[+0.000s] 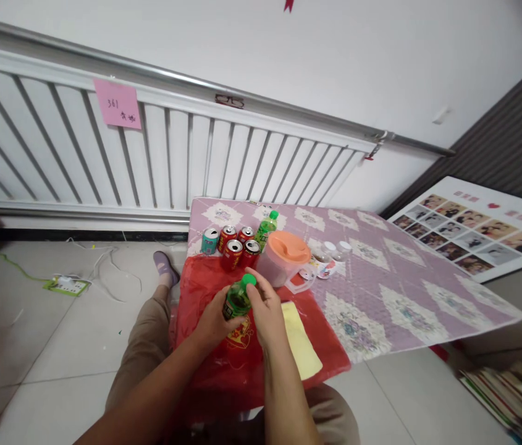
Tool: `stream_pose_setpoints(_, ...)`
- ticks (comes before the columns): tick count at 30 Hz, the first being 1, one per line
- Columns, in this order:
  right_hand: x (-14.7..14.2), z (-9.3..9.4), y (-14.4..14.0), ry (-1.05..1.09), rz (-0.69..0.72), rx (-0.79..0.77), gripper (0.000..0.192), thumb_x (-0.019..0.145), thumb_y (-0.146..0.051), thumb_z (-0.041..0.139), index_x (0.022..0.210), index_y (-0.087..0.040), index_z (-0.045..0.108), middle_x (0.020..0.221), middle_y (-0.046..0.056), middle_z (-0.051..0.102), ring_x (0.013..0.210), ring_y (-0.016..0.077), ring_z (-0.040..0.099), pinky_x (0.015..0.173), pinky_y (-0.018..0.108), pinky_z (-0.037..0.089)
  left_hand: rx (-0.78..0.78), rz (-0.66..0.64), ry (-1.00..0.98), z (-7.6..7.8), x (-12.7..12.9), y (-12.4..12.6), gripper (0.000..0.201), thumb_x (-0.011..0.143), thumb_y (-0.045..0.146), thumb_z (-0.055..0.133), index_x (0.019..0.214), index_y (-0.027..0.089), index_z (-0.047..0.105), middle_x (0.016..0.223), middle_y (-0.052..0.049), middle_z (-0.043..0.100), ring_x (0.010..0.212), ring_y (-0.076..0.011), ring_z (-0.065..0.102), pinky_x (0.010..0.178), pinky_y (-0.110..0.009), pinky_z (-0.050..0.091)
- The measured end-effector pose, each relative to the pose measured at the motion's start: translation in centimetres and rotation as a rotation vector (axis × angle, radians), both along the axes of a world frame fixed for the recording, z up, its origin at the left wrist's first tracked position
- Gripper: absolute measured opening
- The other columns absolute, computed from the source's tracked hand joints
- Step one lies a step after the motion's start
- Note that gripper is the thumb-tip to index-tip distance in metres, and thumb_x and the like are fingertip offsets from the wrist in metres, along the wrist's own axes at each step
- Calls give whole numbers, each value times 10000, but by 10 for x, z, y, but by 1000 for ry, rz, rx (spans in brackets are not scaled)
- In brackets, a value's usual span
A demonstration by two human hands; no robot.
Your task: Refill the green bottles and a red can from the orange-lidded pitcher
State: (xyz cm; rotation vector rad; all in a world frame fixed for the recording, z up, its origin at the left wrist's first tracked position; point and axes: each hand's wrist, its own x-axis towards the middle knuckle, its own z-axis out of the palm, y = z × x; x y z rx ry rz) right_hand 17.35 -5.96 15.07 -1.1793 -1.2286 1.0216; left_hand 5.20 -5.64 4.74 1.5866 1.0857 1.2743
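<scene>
Both hands, left hand (214,321) and right hand (265,309), grip a green bottle (237,298) over the red cloth (205,364).

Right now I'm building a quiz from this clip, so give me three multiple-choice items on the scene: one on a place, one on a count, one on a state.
1. Where does the pink note hang?
A. on the white radiator
B. on the table
C. on the floor

2. How many red cans stand on the table?
A. two
B. four
C. six

3. What is the state of the bottle in the hands?
A. lying on the cloth
B. gripped by both hands, cap on
C. standing alone, cap off

Answers:
1 A: the pink note sticks to the white radiator.
2 B: four red cans stand beside one teal can on the table.
3 B: the left hand wraps the green bottle while the right hand closes on its green cap.
</scene>
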Motion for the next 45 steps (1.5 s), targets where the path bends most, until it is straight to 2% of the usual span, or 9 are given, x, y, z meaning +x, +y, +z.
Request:
stream_pose_setpoints(4, -5, -1, 2, 58, -55, -31, 392, 727, -387, 722, 1079, -229, 654, 1118, 56, 704, 986, 213, 651, 887, 377, 519, -12, 5, 8, 4, 1, -2, 656, 722, 162, 743, 1322, 190, 477, 1271, -108, 631, 1148, -250, 619, 1026, -427, 474)
stream_pose_setpoints(7, -8, -2, 3, 71, -101, 1, 379, 658, -347, 771, 981, -230, 608, 1129, 49, 689, 984, 198, 643, 882, 360, 515, -24, 6, 13, 8, 1, -4, 628, 725, 171, 734, 1304, 187, 490, 1249, -105, 645, 1128, -250, 628, 1010, -424, 484)
stream_pose_setpoints(13, -2, 5, -3, 33, -34, 26, 491, 756, -304, 673, 1239, -250, 605, 1306, 76, 631, 1180, 220, 587, 1008, 393, 461, -33, 23, 19, 12, 1, -5, 640, 711, 199, 744, 1300, 196, 493, 1268, -100, 640, 1144, -248, 626, 1013, -415, 492)
stream_pose_setpoints(21, -3, 1, -2, -27, -50, 27, 387, 764, -304, 649, 1146, -261, 689, 1097, 27, 710, 1036, 207, 636, 929, 359, 508, -55, 34, 13, 5, 1, -5, 657, 703, 207, 737, 1309, 200, 482, 1252, -93, 651, 1121, -244, 639, 1001, -411, 504)
stream_pose_setpoints(27, -7, 4, -3, -87, -98, 59, 342, 760, -295, 660, 1098, -255, 692, 1178, 41, 674, 1095, 212, 617, 1005, 379, 464, -59, 11, -13, 12, 2, -6, 618, 709, 203, 713, 1286, 198, 492, 1228, -93, 662, 1098, -249, 650, 987, -419, 511)
stream_pose_setpoints(31, 6, 2, -10, -61, -110, 67, 461, 799, -351, 660, 1248, -258, 619, 1263, 61, 664, 1166, 221, 608, 1009, 387, 467, -61, 15, 17, 14, 1, -7, 634, 713, 246, 731, 1296, 199, 486, 1259, -105, 646, 1129, -266, 635, 1004, -446, 497)
stream_pose_setpoints(36, 63, -18, -22, -413, -247, 13, 386, 915, -466, 466, 1147, -225, 657, 1178, 84, 706, 1068, 228, 649, 959, 408, 487, -65, 45, 72, 18, 1, -7, 638, 713, 257, 741, 1303, 206, 502, 1247, -92, 659, 1129, -278, 635, 1015, -443, 492)
stream_pose_setpoints(40, 101, -42, -38, -582, -314, -74, 323, 784, -336, 628, 1077, -224, 705, 1175, 122, 693, 1182, 314, 554, 1064, 512, 352, -92, 41, 84, 21, 2, -9, 598, 732, 280, 738, 1284, 206, 518, 1178, -73, 687, 1066, -262, 659, 979, -419, 515)
stream_pose_setpoints(45, 107, -70, -58, -1082, -184, -292, 646, 734, -221, 678, 1366, -266, 558, 1495, 136, 482, 1375, 331, 375, 1055, 524, 331, -117, 64, 108, 26, 1, -11, 596, 725, 302, 749, 1267, 195, 527, 1185, -83, 680, 1069, -264, 659, 977, -418, 515)
